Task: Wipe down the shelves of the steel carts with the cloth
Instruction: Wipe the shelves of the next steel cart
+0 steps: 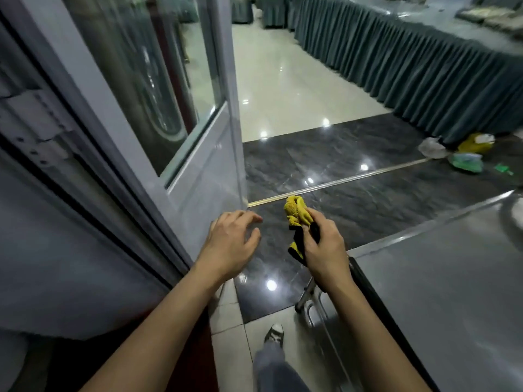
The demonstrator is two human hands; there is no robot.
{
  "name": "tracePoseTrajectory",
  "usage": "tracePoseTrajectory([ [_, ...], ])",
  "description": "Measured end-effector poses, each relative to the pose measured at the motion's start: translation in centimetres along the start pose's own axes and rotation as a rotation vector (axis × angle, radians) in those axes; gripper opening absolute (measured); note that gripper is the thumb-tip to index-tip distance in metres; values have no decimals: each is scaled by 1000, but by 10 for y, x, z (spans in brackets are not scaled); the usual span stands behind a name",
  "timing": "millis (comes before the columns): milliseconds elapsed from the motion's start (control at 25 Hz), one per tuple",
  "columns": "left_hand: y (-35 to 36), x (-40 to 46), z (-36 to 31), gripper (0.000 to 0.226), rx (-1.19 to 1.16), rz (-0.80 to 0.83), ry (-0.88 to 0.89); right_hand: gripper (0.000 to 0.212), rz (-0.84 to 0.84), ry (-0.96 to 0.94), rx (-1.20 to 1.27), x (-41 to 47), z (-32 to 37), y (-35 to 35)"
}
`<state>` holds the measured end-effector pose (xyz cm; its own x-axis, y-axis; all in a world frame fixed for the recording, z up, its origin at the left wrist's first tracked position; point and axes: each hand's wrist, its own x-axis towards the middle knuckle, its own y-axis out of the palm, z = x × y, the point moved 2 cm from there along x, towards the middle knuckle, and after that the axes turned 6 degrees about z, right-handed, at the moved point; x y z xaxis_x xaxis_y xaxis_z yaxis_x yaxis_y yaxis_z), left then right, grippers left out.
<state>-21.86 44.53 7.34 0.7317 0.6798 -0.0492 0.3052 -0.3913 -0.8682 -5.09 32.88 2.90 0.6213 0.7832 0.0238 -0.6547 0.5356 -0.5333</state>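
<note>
My right hand (325, 244) grips a crumpled yellow cloth (297, 212) with a dark underside, held in the air above the dark floor. The steel cart (441, 278) stands at the lower right, its flat top shelf just right of that hand. A tubular steel handle (307, 302) of the cart shows under my right wrist. My left hand (232, 236) hovers left of the cloth with fingers spread and loosely bent, holding nothing, close to the edge of an open door.
A grey glazed door (198, 154) stands open on the left. Tables with pleated grey-blue skirts (424, 72) line the right side. Plastic bags and litter (464, 154) lie on the floor by the skirts. My shoe (274, 333) is on the tiles below.
</note>
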Motion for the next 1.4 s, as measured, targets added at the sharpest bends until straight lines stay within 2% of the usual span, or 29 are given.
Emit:
tracePoseTrajectory([
  [320,8,211,-26,26,39,125,176,42,-179,113,51,159,-38,-28],
  [600,33,356,-54,27,70,224,328,53,-232,250,-380,259,-71,-71],
  [880,64,516,-93,29,103,360,593,53,-332,466,-499,363,-109,-93],
  [1200,122,622,-166,29,163,662,990,55,-583,802,-388,405,-138,-115],
  [1400,184,658,-236,28,249,782,1230,56,-788,1012,-262,407,-195,-140],
])
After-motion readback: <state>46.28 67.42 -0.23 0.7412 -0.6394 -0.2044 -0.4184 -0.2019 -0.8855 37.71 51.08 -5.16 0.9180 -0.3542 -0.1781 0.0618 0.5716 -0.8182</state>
